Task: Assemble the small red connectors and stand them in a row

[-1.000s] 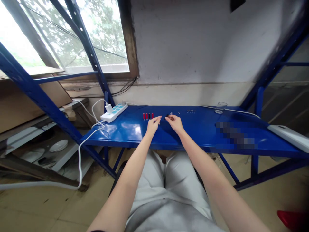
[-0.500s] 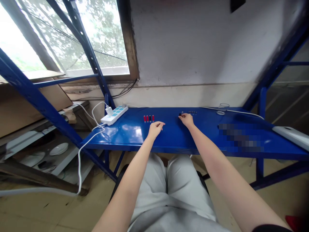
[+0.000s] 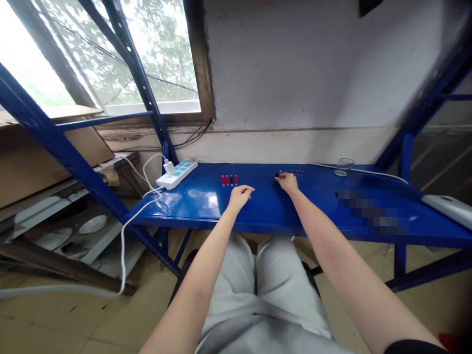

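Observation:
Toward the back of the blue table, my right hand [image 3: 288, 183] closes its fingertips on a small black piece [image 3: 277, 175], likely a cap or tube. A tiny pale piece [image 3: 280, 171] shows just behind those fingers. To the right of that hand, several tiny metallic pieces [image 3: 297, 172] stand in rows. My left hand [image 3: 241, 197] hovers over or rests on the table with its fingers curled together; whether anything is in them cannot be made out. Beyond it, several small red tubes [image 3: 227, 180] with clear ends and one black tube [image 3: 232, 180] form a row.
A white power strip [image 3: 177, 174] with a plug and cable lies at the left end of the blue table [image 3: 258, 211]. A clear glass cup [image 3: 343, 167] stands at the back right, and a white device [image 3: 448, 209] sits at the right edge. Blue metal posts frame both sides.
The whole view has shifted slightly, moving the table things a little to the right in the picture. Both hands keep about the same pose and place over the table.

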`<state>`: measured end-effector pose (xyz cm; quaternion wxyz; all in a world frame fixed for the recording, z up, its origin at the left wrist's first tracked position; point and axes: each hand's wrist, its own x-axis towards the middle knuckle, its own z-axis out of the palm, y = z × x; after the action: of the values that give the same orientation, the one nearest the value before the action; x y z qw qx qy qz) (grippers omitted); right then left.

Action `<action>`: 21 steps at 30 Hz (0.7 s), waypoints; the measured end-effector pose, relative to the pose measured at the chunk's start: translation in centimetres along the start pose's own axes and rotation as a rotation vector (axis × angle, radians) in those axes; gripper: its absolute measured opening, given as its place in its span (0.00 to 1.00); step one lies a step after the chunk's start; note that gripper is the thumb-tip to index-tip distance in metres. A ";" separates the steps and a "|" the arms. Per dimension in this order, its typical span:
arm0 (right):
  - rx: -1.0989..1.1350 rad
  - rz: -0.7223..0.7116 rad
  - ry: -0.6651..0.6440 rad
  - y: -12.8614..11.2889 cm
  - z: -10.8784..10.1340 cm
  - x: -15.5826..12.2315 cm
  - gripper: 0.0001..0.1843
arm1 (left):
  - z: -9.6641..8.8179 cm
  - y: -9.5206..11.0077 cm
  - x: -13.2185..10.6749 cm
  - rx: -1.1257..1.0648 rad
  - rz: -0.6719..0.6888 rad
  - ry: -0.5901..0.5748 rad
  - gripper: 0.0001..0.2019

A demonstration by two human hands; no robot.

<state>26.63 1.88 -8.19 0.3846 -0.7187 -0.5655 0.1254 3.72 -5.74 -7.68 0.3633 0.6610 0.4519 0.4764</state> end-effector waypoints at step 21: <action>-0.052 0.079 -0.188 0.5 -0.5 1.8 0.07 | 0.0 0.1 -0.1 0.042 0.005 -0.002 0.14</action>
<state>27.88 3.24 -7.71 0.3058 -0.7354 -0.5733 0.1925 3.70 -5.86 -7.57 0.3486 0.6702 0.4596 0.4671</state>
